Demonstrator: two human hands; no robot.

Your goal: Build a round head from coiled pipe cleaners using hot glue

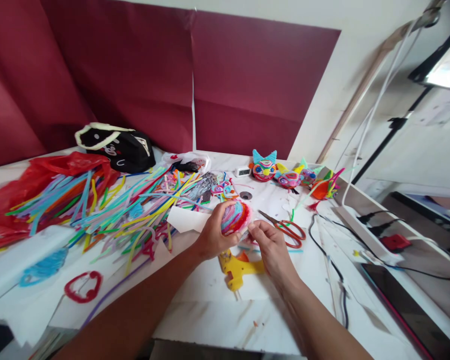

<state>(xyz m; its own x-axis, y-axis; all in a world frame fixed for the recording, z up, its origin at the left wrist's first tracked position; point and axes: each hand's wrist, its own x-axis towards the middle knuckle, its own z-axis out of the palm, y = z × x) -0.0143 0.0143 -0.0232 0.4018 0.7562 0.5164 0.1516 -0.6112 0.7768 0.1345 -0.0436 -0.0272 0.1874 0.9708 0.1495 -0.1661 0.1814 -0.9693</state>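
My left hand is wrapped round a fuzzy ball of pipe cleaners in stripes of red, orange, pink, blue and purple. At the ball's right side, my right hand is closed with thumb and forefinger pinched against its pale pink edge. What lies in that pinch is too small to make out. Just below the hands, a yellow glue gun lies on the white table. Orange-handled scissors rest right behind my right hand, their blades pointing left.
Loose pipe cleaners spread over the left, some in a red plastic bag. Finished pipe-cleaner figures stand at the back. A power strip, black cable and phone lie right. A red pipe-cleaner loop sits front left.
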